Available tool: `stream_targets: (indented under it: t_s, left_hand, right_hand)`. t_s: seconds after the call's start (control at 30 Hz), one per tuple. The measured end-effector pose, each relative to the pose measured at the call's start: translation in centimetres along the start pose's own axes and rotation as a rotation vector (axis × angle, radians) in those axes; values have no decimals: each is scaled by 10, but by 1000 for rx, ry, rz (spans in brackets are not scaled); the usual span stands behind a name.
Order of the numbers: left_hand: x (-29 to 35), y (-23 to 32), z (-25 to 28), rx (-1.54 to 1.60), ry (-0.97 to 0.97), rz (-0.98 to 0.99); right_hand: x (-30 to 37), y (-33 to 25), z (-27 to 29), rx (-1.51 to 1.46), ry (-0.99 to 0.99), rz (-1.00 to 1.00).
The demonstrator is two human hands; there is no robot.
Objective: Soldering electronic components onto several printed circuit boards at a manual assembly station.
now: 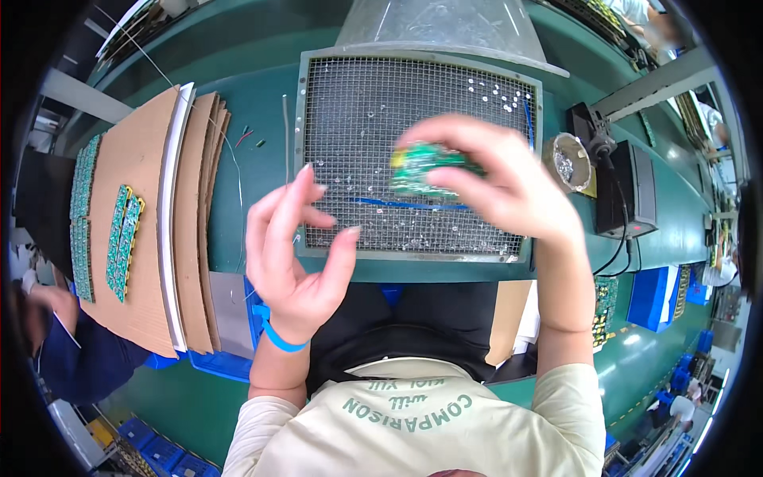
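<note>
Green circuit board (421, 171), blurred, is pinched in the right hand (513, 175) above the mesh tray (350, 87); left hand (290, 266) empty, fingers loosely spread. Judged step: board handling; next move likely calls for steady grip.

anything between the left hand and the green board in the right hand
Nothing visible stands between the left hand and the green board over the mesh screen; the right hand holds it from the right.

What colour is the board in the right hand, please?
The circuit board is green, with yellow at its left end; the head view shows it best.
</note>
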State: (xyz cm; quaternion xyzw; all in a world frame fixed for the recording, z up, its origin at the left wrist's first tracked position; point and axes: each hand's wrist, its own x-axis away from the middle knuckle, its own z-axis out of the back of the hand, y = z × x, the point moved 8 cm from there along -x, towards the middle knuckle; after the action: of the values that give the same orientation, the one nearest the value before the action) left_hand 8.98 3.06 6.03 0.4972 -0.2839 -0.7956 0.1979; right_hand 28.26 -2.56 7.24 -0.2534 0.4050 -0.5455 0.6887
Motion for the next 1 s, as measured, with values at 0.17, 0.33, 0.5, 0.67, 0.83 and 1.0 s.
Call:
stream_targets:
  t_s: [0.17, 0.33, 0.5, 0.67, 0.83, 1.0]
  left_hand:
    - [-1, -2, -14, -91, -115, -22]
    - [6, -20, -18, -168, -155, 16]
    - [12, -31, -36, -201, -214, 42]
    - [13, -40, -42, -164, -159, 179]
    - [15, -49, -27, -230, -140, 257]
    - [19, -21, -23, -309, -111, 6]
  right_hand:
    - [-9, -13, -21, 466, 186, 171]
    - [62, -11, 17, 579, 355, -129]
    - [99, 10, 12, 771, 442, -365]
    - [104, 19, 3, 795, 538, -286]
    - [100, 20, -1, 662, 594, -262]
    - [124, 16, -3, 457, 705, -239]
